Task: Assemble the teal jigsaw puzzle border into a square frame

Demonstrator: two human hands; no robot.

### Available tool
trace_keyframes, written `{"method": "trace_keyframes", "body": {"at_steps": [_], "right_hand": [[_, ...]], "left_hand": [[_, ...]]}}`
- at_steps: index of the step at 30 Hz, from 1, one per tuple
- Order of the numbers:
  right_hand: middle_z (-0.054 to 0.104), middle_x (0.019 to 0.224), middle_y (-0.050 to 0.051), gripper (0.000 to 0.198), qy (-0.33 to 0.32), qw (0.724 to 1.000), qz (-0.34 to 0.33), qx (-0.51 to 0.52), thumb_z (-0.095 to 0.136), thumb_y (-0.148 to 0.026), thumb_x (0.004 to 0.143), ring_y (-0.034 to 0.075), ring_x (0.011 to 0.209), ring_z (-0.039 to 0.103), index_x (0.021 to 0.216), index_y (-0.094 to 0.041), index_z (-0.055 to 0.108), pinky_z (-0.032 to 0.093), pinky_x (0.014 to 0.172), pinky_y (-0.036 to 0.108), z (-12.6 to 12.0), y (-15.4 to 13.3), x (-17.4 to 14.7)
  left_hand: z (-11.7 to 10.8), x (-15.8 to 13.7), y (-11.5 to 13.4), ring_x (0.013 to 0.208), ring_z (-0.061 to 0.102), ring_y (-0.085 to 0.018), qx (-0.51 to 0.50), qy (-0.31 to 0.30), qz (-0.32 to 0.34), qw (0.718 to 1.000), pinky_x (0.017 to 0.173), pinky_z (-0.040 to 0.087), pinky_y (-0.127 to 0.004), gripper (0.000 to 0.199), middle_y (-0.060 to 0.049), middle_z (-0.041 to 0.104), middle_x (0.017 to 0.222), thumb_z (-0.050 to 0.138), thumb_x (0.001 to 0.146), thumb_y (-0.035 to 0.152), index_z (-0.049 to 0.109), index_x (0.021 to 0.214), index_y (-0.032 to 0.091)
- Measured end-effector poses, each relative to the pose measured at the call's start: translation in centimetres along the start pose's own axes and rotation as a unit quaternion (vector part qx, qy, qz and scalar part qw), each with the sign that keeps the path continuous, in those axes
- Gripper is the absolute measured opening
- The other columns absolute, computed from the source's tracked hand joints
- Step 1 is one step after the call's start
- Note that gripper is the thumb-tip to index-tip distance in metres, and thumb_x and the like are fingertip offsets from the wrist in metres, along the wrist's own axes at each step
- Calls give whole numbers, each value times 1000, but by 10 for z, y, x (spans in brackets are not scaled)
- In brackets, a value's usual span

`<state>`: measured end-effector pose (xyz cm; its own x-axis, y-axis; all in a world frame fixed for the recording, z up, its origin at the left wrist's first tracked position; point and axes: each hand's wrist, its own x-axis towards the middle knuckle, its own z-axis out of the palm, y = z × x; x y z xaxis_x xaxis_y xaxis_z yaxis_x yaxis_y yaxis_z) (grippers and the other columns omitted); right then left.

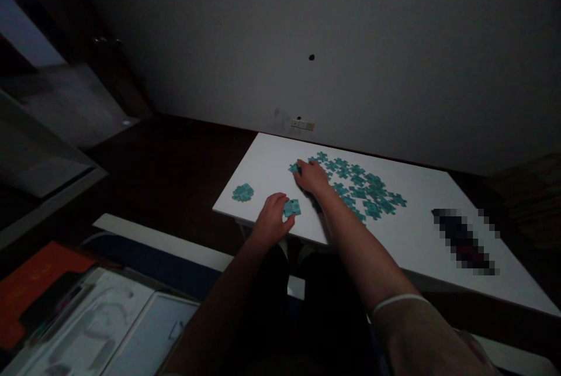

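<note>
Near the front edge of the white table, my left hand (272,219) has its thumb and fingers closed about teal jigsaw pieces (293,208) that look joined together. Farther back, my right hand (312,177) reaches down with its fingertips on a single jigsaw piece (293,168), partly covered by the fingers. Many loose teal pieces (358,192) are spread just right of that hand, some overlapping; my right forearm hides part of them. Off to the left lies a small heap of teal pieces (242,192).
The white table (412,235) stands close to a grey wall with a socket strip (302,124). A dark pixelated item (465,242) lies at its right end. Beside me at lower left are an orange box (41,282) and a white tray (103,311).
</note>
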<state>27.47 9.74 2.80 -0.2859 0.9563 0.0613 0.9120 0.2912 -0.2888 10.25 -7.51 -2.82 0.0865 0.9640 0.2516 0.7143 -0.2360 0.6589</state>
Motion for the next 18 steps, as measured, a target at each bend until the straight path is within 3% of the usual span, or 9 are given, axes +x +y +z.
{"method": "trace_keyframes", "body": {"at_steps": [3,5,8,10,14,18], "right_hand": [[85,170,28,49,-15,1000,1,-16,76,-27,126,43,174,67,173,-17,85,55,137,53,4,0,8],[89,164,26,52,-24,1000,-2,-6,84,-24,118,43,167,74,171,-20,85,59,133,53,2,0,11],[91,159,22,63,-39,999,-16,13,89,-17,107,38,150,83,170,-20,84,64,127,46,-5,-2,9],[90,161,19,61,-38,998,-37,34,82,-13,107,33,144,85,167,-22,86,64,126,41,-10,-4,2],[91,156,17,51,21,985,-53,161,69,-19,111,32,129,87,157,-25,91,68,119,44,-12,-2,-34],[93,146,14,39,63,965,-15,254,70,-24,112,32,116,87,144,-26,92,73,110,46,7,1,-92]], "left_hand": [[-4,2,1,158,82,-42,-13,-13,-1,1000,144,68,-65,41,-17,87,159,87,109,17,82,146,33],[-6,4,2,151,85,-42,-21,-18,-1,1000,138,71,-65,39,-16,89,151,87,108,15,83,141,34],[-8,5,4,151,85,-41,-26,-14,1,1000,137,72,-62,37,-19,88,150,87,108,13,82,140,30],[-8,5,4,152,84,-41,-25,-10,0,1000,138,71,-61,36,-22,87,151,87,109,12,82,141,28],[-6,6,4,151,85,-42,-25,1,-2,1000,138,70,-62,37,-21,88,151,88,107,10,81,139,27],[-5,8,0,146,86,-42,-29,11,-3,1000,133,71,-62,34,-20,89,145,88,105,11,81,137,23]]}}
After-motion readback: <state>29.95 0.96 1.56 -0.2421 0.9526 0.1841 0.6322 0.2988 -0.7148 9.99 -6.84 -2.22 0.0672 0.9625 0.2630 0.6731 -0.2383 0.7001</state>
